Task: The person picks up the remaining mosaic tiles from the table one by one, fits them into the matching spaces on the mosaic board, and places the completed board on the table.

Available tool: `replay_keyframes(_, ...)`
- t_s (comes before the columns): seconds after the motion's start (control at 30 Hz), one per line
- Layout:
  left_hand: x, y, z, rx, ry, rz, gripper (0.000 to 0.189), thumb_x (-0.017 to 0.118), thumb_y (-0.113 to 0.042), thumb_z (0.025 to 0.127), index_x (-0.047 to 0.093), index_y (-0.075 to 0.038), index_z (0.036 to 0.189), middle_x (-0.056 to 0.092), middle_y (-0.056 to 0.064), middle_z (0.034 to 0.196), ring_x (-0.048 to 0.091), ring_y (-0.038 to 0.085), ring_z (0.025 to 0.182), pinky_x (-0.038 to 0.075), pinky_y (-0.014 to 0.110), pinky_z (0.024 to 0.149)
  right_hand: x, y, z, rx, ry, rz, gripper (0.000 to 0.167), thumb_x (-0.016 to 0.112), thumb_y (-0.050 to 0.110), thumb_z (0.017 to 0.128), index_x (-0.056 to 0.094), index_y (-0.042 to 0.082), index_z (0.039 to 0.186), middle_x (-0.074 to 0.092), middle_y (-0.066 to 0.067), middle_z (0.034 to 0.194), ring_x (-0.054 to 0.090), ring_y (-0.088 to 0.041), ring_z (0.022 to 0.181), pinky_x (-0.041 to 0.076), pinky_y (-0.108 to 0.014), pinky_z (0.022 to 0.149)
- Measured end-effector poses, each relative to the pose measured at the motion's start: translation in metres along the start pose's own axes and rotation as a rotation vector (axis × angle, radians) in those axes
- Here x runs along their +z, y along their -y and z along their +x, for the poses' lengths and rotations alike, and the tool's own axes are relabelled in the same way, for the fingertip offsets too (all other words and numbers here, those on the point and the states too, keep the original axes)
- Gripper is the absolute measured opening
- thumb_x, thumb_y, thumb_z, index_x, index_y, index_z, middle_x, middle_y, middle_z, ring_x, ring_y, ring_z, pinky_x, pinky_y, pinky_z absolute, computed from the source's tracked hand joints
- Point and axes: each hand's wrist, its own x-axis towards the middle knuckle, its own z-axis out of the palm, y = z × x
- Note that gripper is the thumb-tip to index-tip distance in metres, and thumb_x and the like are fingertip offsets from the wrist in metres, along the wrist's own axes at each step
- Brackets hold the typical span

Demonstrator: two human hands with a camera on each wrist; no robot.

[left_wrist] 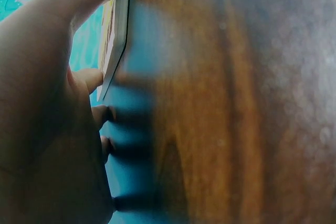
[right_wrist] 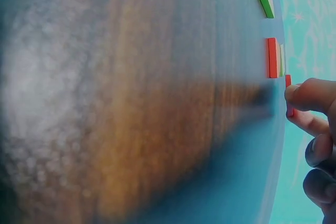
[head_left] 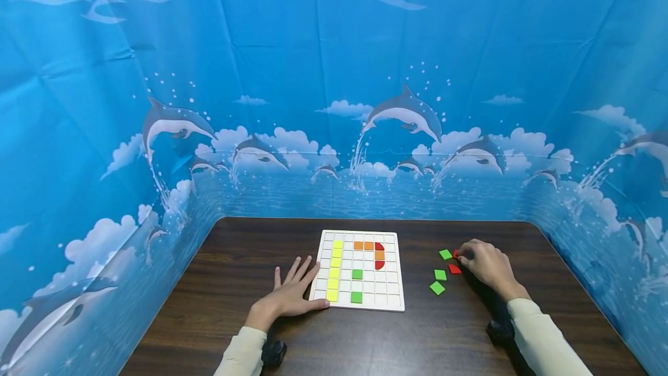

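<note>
My left hand [head_left: 289,297] lies with fingers spread at the lower left of a white grid board [head_left: 390,290], thumb on its near corner and index finger by its left edge. On the board are a column of yellow squares [head_left: 334,273], orange squares [head_left: 363,245] with red rounded pieces [head_left: 379,264] at the upper right, and two green squares [head_left: 357,274]. To the right of the board, my right hand [head_left: 487,266] pinches a red tile [right_wrist: 288,81] between thumb and index finger. A second red tile [head_left: 454,270] lies just beside the fingertips.
Three loose green tiles [head_left: 440,275] lie on the dark wooden table [head_left: 365,341] between the board and my right hand. A blue dolphin-print curtain [head_left: 292,74] encloses the table's back and sides.
</note>
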Motion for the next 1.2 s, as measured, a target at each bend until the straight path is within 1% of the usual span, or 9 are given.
replay_keyframes(0.13, 0.004, 0.004, 0.002, 0.002, -0.004, 0.007, 0.110, 0.060, -0.085, 0.087, 0.021, -0.028, 0.173, 0.006, 0.007, 0.182, -0.004, 0.039, 0.168, -0.015, 0.083, 0.118, 0.000, 0.002, -0.001, 0.000, -0.016, 0.004, 0.013, 0.082, 0.015, 0.093, 0.083, 0.010, 0.105, 0.074, -0.022, 0.123, 0.069, -0.027, 0.080, 0.055, -0.043, 0.059)
replay_keyframes(0.27, 0.010, 0.011, 0.007, -0.004, -0.013, 0.016, 0.111, 0.060, -0.087, 0.086, 0.020, -0.031, 0.173, 0.005, 0.005, 0.182, -0.004, 0.039, 0.168, -0.015, 0.082, 0.118, -0.001, 0.006, -0.001, -0.019, -0.034, 0.000, 0.013, 0.083, 0.014, 0.092, 0.083, 0.010, 0.104, 0.075, -0.021, 0.123, 0.071, -0.031, 0.084, 0.058, -0.048, 0.062)
replay_keyframes(0.43, 0.007, 0.008, 0.005, -0.005, -0.008, 0.017, 0.110, 0.059, -0.087, 0.087, 0.022, -0.029, 0.173, 0.006, 0.007, 0.182, -0.004, 0.039, 0.168, -0.015, 0.082, 0.119, -0.003, 0.011, -0.002, -0.050, -0.060, 0.001, 0.013, 0.084, 0.015, 0.091, 0.083, 0.010, 0.103, 0.076, -0.019, 0.119, 0.072, -0.031, 0.085, 0.060, -0.051, 0.066)
replay_keyframes(0.5, 0.003, 0.003, 0.002, -0.006, 0.003, 0.015, 0.110, 0.060, -0.086, 0.087, 0.022, -0.027, 0.173, 0.006, 0.008, 0.182, -0.004, 0.039, 0.168, -0.015, 0.082, 0.119, -0.003, 0.013, -0.003, -0.058, -0.067, 0.002, 0.012, 0.084, 0.015, 0.091, 0.083, 0.011, 0.103, 0.076, -0.018, 0.119, 0.071, -0.028, 0.083, 0.059, -0.048, 0.064)
replay_keyframes(0.67, -0.001, -0.001, 0.000, -0.009, 0.017, -0.001, 0.109, 0.061, -0.085, 0.088, 0.023, -0.026, 0.172, 0.006, 0.008, 0.182, -0.003, 0.040, 0.168, -0.015, 0.081, 0.120, -0.005, 0.017, -0.004, -0.082, -0.079, 0.009, 0.012, 0.084, 0.015, 0.091, 0.083, 0.011, 0.102, 0.076, -0.016, 0.118, 0.065, -0.020, 0.073, 0.052, -0.037, 0.056)
replay_keyframes(0.77, 0.003, 0.004, 0.003, -0.005, 0.009, -0.006, 0.109, 0.059, -0.086, 0.087, 0.021, -0.030, 0.173, 0.005, 0.006, 0.182, -0.004, 0.039, 0.168, -0.016, 0.082, 0.119, -0.006, 0.019, -0.004, -0.096, -0.083, 0.010, 0.012, 0.084, 0.015, 0.091, 0.083, 0.012, 0.102, 0.076, -0.015, 0.117, 0.062, -0.017, 0.072, 0.050, -0.034, 0.055)
replay_keyframes(0.9, 0.005, 0.007, 0.004, -0.009, 0.001, 0.006, 0.110, 0.059, -0.088, 0.087, 0.020, -0.030, 0.173, 0.004, 0.005, 0.182, -0.004, 0.039, 0.168, -0.016, 0.081, 0.119, -0.007, 0.024, -0.004, -0.112, -0.095, 0.008, 0.012, 0.085, 0.015, 0.090, 0.083, 0.013, 0.102, 0.077, -0.013, 0.116, 0.064, -0.017, 0.073, 0.050, -0.035, 0.055)
replay_keyframes(1.1, -0.002, -0.005, 0.000, -0.046, 0.029, 0.058, 0.107, 0.064, -0.079, 0.090, 0.022, -0.024, 0.173, 0.008, 0.008, 0.182, 0.000, 0.038, 0.168, -0.010, 0.080, 0.123, -0.007, 0.032, -0.004, -0.143, -0.124, 0.004, 0.012, 0.087, 0.015, 0.089, 0.083, 0.013, 0.101, 0.077, -0.011, 0.113, 0.067, -0.018, 0.073, 0.054, -0.037, 0.056)
replay_keyframes(1.2, -0.001, -0.005, 0.000, -0.058, 0.025, 0.074, 0.107, 0.064, -0.079, 0.090, 0.023, -0.025, 0.172, 0.008, 0.006, 0.182, 0.000, 0.036, 0.169, -0.009, 0.079, 0.124, -0.007, 0.036, -0.004, -0.148, -0.130, 0.004, 0.013, 0.087, 0.015, 0.089, 0.083, 0.014, 0.100, 0.077, -0.010, 0.113, 0.068, -0.018, 0.074, 0.054, -0.038, 0.056)
